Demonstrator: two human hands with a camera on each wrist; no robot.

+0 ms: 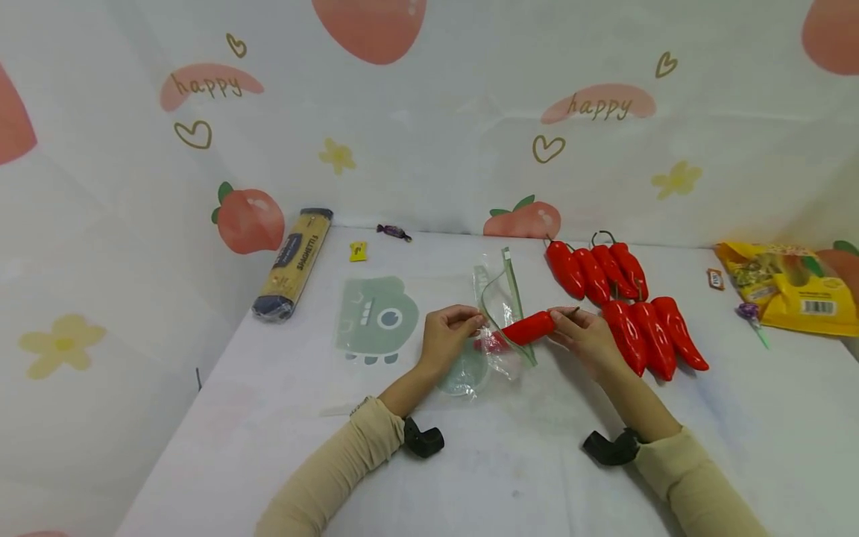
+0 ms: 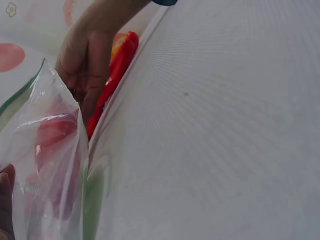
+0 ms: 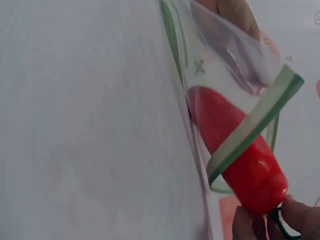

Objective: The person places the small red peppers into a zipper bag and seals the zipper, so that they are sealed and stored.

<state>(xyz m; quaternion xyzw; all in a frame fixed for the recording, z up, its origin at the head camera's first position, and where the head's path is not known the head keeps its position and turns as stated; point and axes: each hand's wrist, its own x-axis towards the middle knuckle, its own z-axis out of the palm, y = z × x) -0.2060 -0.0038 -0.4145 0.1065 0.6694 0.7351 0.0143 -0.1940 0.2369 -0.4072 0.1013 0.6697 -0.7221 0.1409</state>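
Head view: The red chili pepper lies aslant between the two hands above the middle of the tabletop, its stem end outside and its tip inside a clear zip bag printed with a green one-eyed monster. The right hand pinches the pepper beside its stem; the left hand pinches the bag near its green-edged mouth. Both forearms, in beige sleeves with black wrist mounts, reach in from the front edge. Seven more red peppers lie in two rows toward the back right corner, near a yellow food bag, a lollipop and a small wrapped sweet. A spaghetti packet lies along the left edge; yellow and purple candies lie near the back edge. A peach-patterned cloth forms the backdrop.

Left wrist view: Red shows through the bag's film. Left fingers barely enter at lower left, their grip unclear; the right hand appears above.

Right wrist view: The green seal strip crosses the pepper; right thumb and fingers flank its dark stem.
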